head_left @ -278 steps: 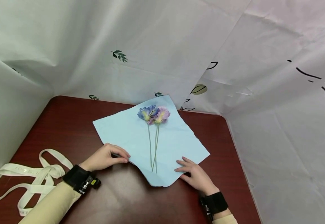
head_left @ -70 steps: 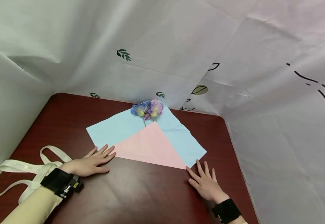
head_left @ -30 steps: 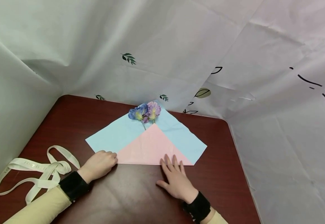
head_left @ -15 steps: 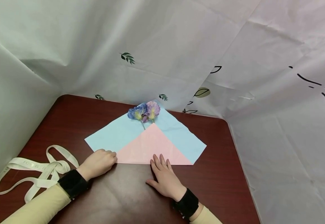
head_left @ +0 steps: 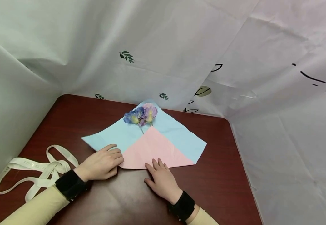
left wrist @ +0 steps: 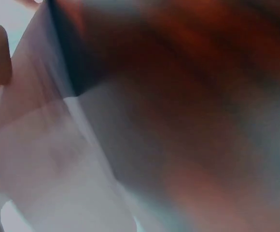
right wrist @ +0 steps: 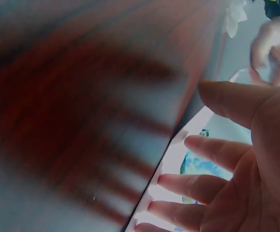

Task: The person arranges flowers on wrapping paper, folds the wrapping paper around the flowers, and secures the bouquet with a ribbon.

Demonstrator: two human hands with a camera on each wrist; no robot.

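A sheet of wrapping paper (head_left: 170,125), light blue on one side and pink on the other, lies on the table with its near corner folded up as a pink triangle (head_left: 149,147). A blue flower (head_left: 133,116) and a pink-purple flower (head_left: 150,112) rest on the blue side, their lower stems hidden beneath the fold. At the fold's left end my left hand (head_left: 102,162) pinches the paper, which rises slightly off the table there; its curled grip also shows in the right wrist view. My right hand (head_left: 163,181) touches the fold's near edge with straight, spread fingers.
A tangled cream ribbon (head_left: 49,172) with printed letters lies left on the dark red table (head_left: 216,187), near the left forearm. White sheeting with leaf prints (head_left: 180,47) hangs behind and on both sides.
The paper's near corner was folded up over the stems, showing pink. Since then my right hand has slid left along the fold. Just now the paper's left end has lifted in my left hand.
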